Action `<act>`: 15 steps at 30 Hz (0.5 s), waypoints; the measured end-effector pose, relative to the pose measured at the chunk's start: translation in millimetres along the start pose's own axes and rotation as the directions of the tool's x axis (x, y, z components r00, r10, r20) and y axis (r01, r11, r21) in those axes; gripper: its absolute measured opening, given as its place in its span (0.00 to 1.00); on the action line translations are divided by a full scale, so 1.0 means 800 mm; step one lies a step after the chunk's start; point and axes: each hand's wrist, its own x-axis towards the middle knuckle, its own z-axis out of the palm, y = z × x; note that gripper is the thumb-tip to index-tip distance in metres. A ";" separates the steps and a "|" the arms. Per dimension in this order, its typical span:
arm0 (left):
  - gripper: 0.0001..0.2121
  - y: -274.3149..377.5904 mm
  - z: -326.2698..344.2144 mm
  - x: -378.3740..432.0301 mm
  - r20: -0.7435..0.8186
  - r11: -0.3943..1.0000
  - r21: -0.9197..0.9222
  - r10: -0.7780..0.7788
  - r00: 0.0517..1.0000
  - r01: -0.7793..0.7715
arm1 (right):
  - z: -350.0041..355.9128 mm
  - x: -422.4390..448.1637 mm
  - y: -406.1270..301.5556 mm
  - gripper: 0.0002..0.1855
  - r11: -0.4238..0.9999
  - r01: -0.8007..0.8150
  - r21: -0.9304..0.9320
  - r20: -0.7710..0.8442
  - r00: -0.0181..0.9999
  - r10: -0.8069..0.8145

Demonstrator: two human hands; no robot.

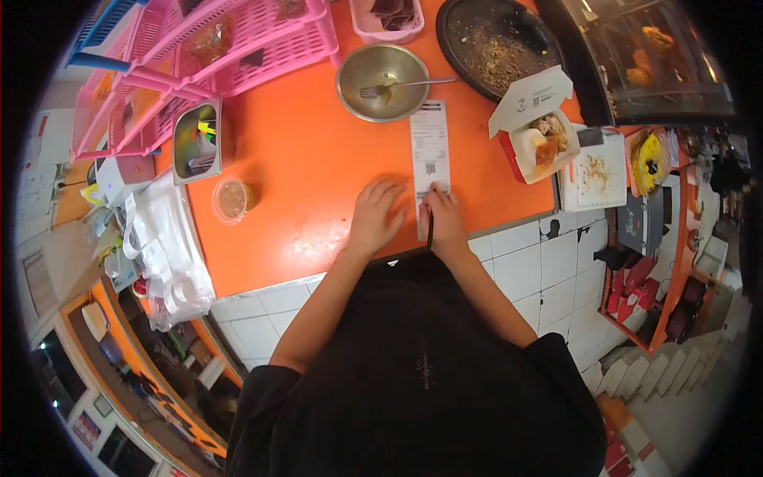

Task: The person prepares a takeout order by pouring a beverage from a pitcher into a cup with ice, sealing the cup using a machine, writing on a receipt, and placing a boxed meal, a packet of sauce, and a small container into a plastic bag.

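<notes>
A long printed paper slip [430, 143] lies on the orange tabletop [292, 155] in front of me. My right hand [444, 217] rests over its near end with the fingers curled. Against the thumb of that hand is a thin dark strip [430, 229]; whether it is gripped is unclear. Left of the slip, my left hand [377, 217] is on or just over the tabletop, thumb apart from the fingers and nothing in it. Beyond the slip stands a steel bowl [357, 101] with a fork [411, 83] in it.
An open food box [551, 143] stands at right, near a dark round pan [471, 45] holding crumbs. At left are a lidded plastic cup [232, 200], a steel container [199, 143], a pink rack [262, 62] and plastic bags [173, 250]. A pink basket [387, 33] sits at the back.
</notes>
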 end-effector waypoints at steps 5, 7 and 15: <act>0.32 -0.006 0.029 0.037 0.041 0.991 0.130 -0.041 0.998 0.036 | -0.032 -0.017 0.006 0.06 0.977 0.011 0.214 0.073 0.997 -0.027; 0.34 -0.003 0.018 0.039 0.035 0.979 0.204 -0.040 0.999 0.032 | -0.037 -0.020 0.018 0.07 0.955 -0.059 0.291 0.142 0.990 0.018; 0.31 -0.021 0.015 -0.010 0.083 0.991 0.133 -0.001 0.997 -0.010 | -0.014 -0.020 0.060 0.08 0.743 -0.198 0.640 -0.035 0.958 0.286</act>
